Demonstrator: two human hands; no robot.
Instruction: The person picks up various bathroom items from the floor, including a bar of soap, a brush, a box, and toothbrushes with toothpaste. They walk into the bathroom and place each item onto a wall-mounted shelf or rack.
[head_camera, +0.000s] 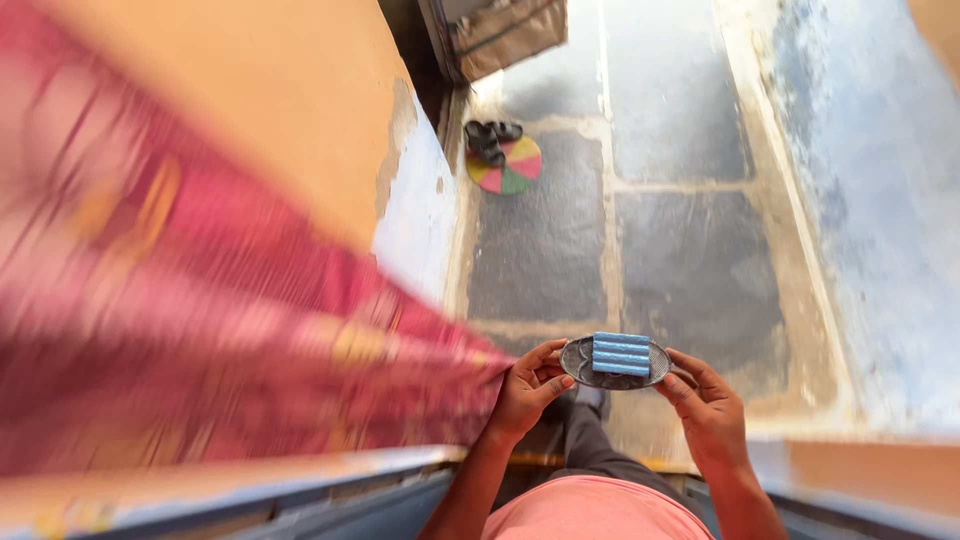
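Observation:
A small dark oval dish (578, 362) carries a ridged blue block (621, 354), like a bar of soap. My left hand (527, 390) grips the dish's left rim with thumb on top. My right hand (704, 399) holds the right rim the same way. The dish is level, held out in front of my body above a stone floor. A blurred red and pink patterned cloth (190, 330) hangs at the left, its edge touching my left hand.
Grey stone slabs (690, 260) pave the floor below. A pair of dark sandals (489, 139) lies on a round multicoloured mat (510, 167) by the orange and white wall (300, 110). A brown box (500, 35) stands at the top. A blue ledge (300, 490) crosses the bottom.

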